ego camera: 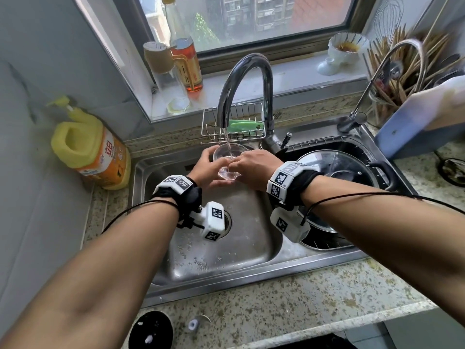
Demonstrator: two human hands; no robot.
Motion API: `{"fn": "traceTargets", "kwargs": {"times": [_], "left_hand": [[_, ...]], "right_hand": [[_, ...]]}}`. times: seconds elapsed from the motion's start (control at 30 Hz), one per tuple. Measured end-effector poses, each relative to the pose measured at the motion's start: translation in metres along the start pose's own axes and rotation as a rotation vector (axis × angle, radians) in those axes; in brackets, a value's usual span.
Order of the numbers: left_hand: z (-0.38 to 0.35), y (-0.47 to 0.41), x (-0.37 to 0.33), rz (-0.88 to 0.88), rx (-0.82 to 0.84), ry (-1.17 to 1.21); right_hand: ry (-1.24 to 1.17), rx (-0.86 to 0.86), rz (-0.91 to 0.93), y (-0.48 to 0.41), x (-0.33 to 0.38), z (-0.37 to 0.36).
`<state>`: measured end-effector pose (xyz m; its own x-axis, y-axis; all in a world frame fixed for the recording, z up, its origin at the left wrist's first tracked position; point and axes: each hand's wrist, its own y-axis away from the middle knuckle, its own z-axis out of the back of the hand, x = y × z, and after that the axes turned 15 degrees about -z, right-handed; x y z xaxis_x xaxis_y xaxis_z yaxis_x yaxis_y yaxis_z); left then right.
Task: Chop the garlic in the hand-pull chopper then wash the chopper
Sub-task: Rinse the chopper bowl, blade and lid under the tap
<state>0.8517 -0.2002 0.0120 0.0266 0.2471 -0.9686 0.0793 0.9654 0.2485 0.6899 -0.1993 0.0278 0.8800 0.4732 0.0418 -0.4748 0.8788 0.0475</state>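
The clear chopper bowl (235,151) is gripped by the left hand (208,170) and right hand (254,170) beneath the running tap (245,76).

Bright daylight comes through the dark-framed glass window (251,18), glinting on the curved chrome faucet (245,79). Edges bend strongly; the wooden chopsticks bundle (400,64) looks smeared, perhaps motion blur.

Daylight through 1 window (251,21) above steel sink (251,273). Pale wall (50,46) at left. Speckled stone countertop (289,301) all round.
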Motion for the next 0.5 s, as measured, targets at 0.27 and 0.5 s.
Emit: {"fn": "traceTargets", "kwargs": {"times": [0.27,0.5], "left_hand": [[0.002,0.001,-0.011,0.005,-0.06,0.048],[-0.006,0.006,-0.015,0.057,-0.013,0.169]], "right_hand": [[0.056,0.001,0.051,0.0,-0.011,0.008],[-0.037,-0.05,0.066,0.0,-0.008,0.002]]}}
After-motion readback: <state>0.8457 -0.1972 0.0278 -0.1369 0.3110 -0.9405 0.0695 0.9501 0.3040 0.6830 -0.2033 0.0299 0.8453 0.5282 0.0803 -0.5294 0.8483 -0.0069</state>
